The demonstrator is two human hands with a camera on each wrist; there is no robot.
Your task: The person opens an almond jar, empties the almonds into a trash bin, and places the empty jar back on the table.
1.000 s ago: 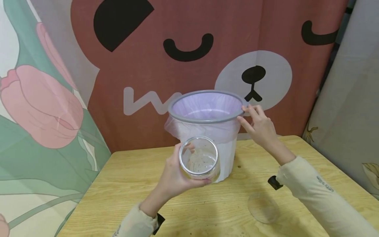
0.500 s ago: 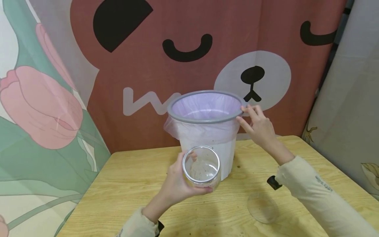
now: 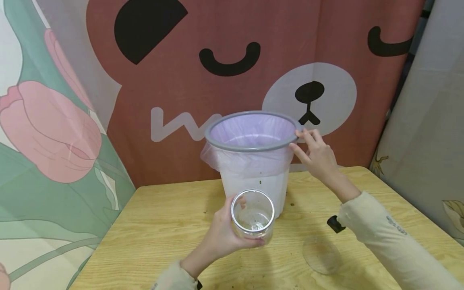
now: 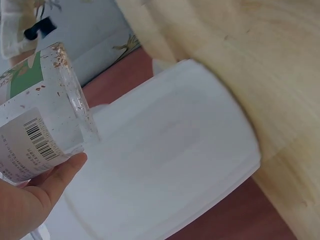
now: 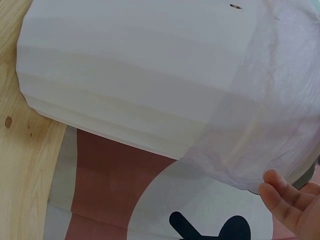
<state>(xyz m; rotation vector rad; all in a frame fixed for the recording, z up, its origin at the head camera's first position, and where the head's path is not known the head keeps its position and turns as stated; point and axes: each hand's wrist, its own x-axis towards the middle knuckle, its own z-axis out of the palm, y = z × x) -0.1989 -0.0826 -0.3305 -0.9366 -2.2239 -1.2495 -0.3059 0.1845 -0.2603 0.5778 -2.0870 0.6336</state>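
Note:
In the head view my left hand (image 3: 221,237) holds a clear jar (image 3: 253,213) with a silvery rim, its mouth tilted toward me, low in front of the trash can. The left wrist view shows the jar (image 4: 55,110) with a barcode label and brown flakes clinging to its wall. A white trash can (image 3: 250,185) with a grey rim and a thin purple liner (image 3: 253,125) stands upright on the table. My right hand (image 3: 320,161) grips the can's rim on the right side. In the right wrist view its fingers (image 5: 282,192) are at the rim and liner.
A clear round lid (image 3: 321,255) lies on the wooden table (image 3: 163,233) at the right front. Small dark crumbs dot the tabletop, and a dark speck sticks to the can's front. A printed bear curtain (image 3: 163,80) hangs close behind the can.
My left hand has brought the jar down, slightly right and toward me, away from the can's opening. The right hand and the can have stayed in place.

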